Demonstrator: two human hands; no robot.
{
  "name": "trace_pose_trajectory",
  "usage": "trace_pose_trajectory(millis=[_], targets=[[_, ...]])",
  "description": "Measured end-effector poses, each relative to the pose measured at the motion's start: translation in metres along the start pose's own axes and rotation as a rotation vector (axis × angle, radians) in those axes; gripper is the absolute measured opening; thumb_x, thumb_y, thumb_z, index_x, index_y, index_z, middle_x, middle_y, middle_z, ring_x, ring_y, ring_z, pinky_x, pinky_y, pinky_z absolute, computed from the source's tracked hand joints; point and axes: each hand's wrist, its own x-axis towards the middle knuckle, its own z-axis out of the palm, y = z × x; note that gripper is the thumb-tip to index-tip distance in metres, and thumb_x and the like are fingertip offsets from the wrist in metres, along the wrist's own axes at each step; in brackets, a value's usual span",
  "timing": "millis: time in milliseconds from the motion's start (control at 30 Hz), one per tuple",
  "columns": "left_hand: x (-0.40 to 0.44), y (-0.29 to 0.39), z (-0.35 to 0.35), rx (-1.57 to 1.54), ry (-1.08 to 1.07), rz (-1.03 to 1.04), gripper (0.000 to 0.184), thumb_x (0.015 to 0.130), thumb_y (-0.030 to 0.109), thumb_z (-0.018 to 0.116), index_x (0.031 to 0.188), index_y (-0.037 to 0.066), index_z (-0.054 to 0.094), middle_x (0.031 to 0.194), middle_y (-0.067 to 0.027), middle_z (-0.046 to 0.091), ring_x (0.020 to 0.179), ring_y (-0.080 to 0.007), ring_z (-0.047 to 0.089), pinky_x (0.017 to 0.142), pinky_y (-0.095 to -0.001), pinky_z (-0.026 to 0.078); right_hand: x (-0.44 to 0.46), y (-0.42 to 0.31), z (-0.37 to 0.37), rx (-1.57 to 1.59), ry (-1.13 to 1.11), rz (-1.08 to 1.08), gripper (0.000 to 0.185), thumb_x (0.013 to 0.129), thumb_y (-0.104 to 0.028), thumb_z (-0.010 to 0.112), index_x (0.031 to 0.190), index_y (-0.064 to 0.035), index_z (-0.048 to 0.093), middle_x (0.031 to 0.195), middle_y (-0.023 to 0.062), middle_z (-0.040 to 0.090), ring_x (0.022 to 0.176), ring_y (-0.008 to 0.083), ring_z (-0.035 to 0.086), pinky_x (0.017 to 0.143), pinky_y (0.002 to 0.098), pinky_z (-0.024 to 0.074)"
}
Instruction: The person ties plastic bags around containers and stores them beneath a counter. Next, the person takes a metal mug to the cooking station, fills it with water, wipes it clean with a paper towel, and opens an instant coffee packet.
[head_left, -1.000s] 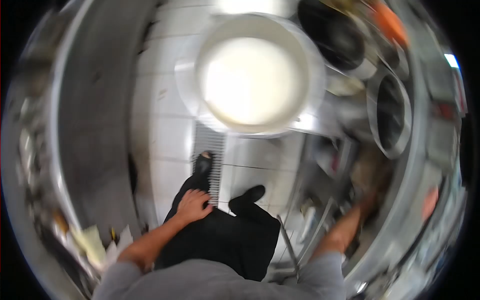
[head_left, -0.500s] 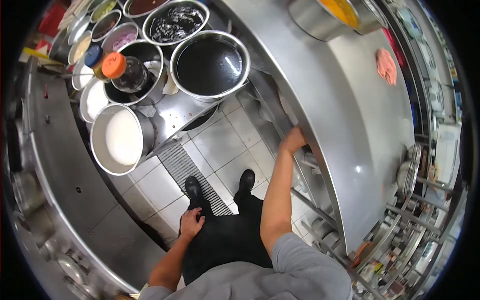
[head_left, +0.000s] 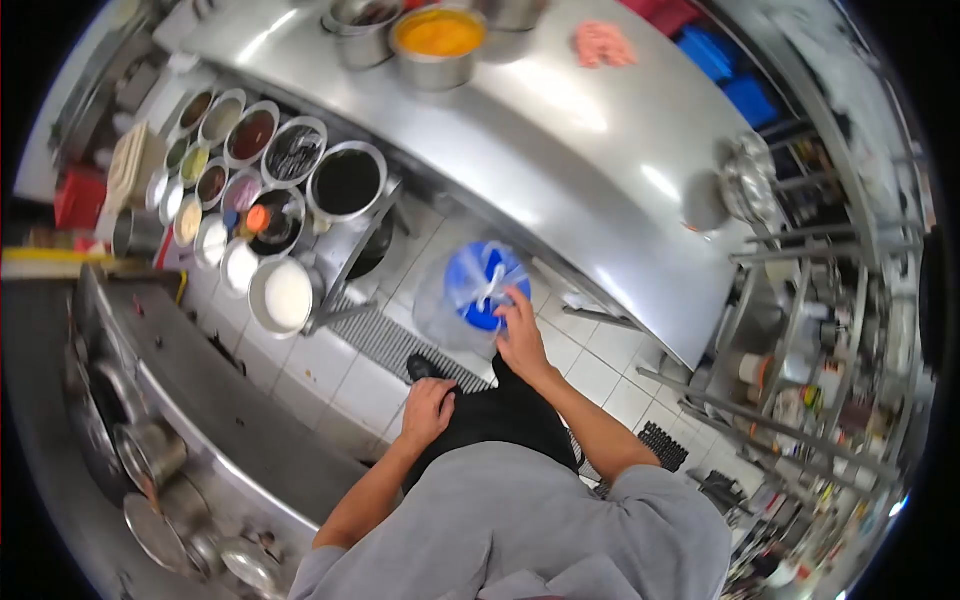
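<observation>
A clear plastic bag (head_left: 437, 318) lies around and over a round blue container (head_left: 465, 272) on the floor before me, with a whitish twisted or knotted part on top. My right hand (head_left: 522, 340) reaches down to its near right side, fingers curled and apparently pinching the film; the exact grip is blurred. My left hand (head_left: 428, 412) rests on my thigh above the knee, fingers laid out and holding nothing.
A steel counter (head_left: 540, 150) runs along the front, bearing a pot of orange liquid (head_left: 440, 38) and a pink cloth (head_left: 604, 45). Left stand several metal containers, including one with dark liquid (head_left: 347, 182) and one with white contents (head_left: 287, 296). A floor grate (head_left: 385, 335) crosses the tiles.
The blue container and plastic bag now show on the floor. My right hand has come from under the counter edge to the bag. The view has turned and widened; my left hand stays on my leg.
</observation>
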Motion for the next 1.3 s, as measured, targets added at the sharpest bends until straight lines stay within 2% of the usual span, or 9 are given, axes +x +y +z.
trace_pose_trajectory(millis=[33,233,367,500,633,900,1000,1100,1300], targets=[[0.012,0.018,-0.014,-0.011,0.066,0.132,0.024,0.081,0.003,0.072,0.104,0.005,0.067,0.103,-0.0125,0.065,0.095,-0.0323,0.062,0.085,-0.0447,0.049,-0.001,-0.024,-0.037,0.014,-0.041,-0.037,0.041,0.070,0.007,0.069,0.108,-0.0024,0.057,0.146,0.0211,0.044,0.139,0.0433,0.043,0.112,0.0463,0.0402],[0.112,0.148,-0.095,-0.025,0.301,0.595,0.028,0.076,-0.002,0.072,0.102,0.005,0.065,0.108,-0.0160,0.063,0.096,-0.0352,0.062,0.081,-0.0453,0.050,-0.012,-0.103,-0.232,-0.013,0.005,-0.124,0.043,0.066,0.006,0.074,0.104,-0.0059,0.059,0.144,0.0172,0.049,0.136,0.0412,0.046,0.110,0.0466,0.0430],[0.200,0.254,-0.104,-0.113,0.327,0.649,0.034,0.080,-0.002,0.070,0.113,0.002,0.067,0.113,-0.0202,0.064,0.099,-0.0375,0.063,0.085,-0.0437,0.051,-0.006,-0.097,-0.300,-0.204,0.195,-0.200,0.044,0.065,0.004,0.078,0.103,-0.0067,0.060,0.142,0.0149,0.052,0.135,0.0391,0.048,0.107,0.0475,0.0443],[0.284,0.325,-0.060,0.013,0.160,0.669,0.029,0.084,0.005,0.070,0.113,0.005,0.069,0.111,-0.0133,0.066,0.095,-0.0347,0.063,0.084,-0.0429,0.052,0.017,-0.058,-0.319,-0.368,0.317,-0.254,0.045,0.065,-0.001,0.083,0.104,-0.0074,0.061,0.140,0.0139,0.054,0.135,0.0375,0.048,0.105,0.0505,0.0433],[0.337,0.331,-0.011,0.225,-0.008,0.554,0.027,0.086,0.010,0.069,0.112,0.009,0.073,0.106,-0.0092,0.068,0.092,-0.0338,0.063,0.082,-0.0445,0.052,0.037,-0.012,-0.325,-0.330,0.287,-0.218,0.042,0.071,-0.009,0.084,0.107,-0.0073,0.062,0.140,0.0145,0.053,0.136,0.0386,0.047,0.107,0.0518,0.0406],[0.396,0.341,0.008,0.365,-0.177,0.632,0.020,0.085,0.011,0.069,0.104,0.011,0.075,0.094,-0.0089,0.069,0.091,-0.0324,0.067,0.078,-0.0440,0.055,0.072,0.052,-0.379,-0.029,0.059,-0.290,0.021,0.090,-0.019,0.072,0.103,-0.0051,0.064,0.139,0.0163,0.057,0.137,0.0380,0.047,0.112,0.0527,0.0370],[0.403,0.350,0.004,0.468,-0.268,0.640,0.017,0.082,0.013,0.072,0.098,0.012,0.075,0.089,-0.0055,0.070,0.088,-0.0308,0.068,0.076,-0.0440,0.055,0.081,0.054,-0.375,-0.107,0.155,-0.302,0.016,0.086,-0.012,0.073,0.097,-0.0039,0.065,0.131,0.0155,0.062,0.134,0.0384,0.050,0.111,0.0515,0.0384],[0.413,0.352,0.006,0.601,-0.303,0.768,0.015,0.078,0.016,0.073,0.092,0.014,0.075,0.085,-0.0034,0.070,0.085,-0.0277,0.068,0.074,-0.0428,0.055,0.085,0.040,-0.363,-0.210,0.441,-0.296,0.015,0.081,-0.006,0.073,0.094,-0.0030,0.066,0.118,0.0148,0.062,0.125,0.0377,0.053,0.106,0.0508,0.0403],[0.417,0.356,0.021,0.845,-0.276,0.967,0.010,0.074,0.018,0.071,0.083,0.012,0.072,0.084,-0.0017,0.071,0.088,-0.0222,0.067,0.070,-0.0389,0.052,0.094,0.011,-0.347,-0.287,0.481,-0.195,0.017,0.073,-0.001,0.074,0.090,-0.0022,0.069,0.104,0.0132,0.060,0.102,0.0351,0.055,0.096,0.0497,0.0431]])
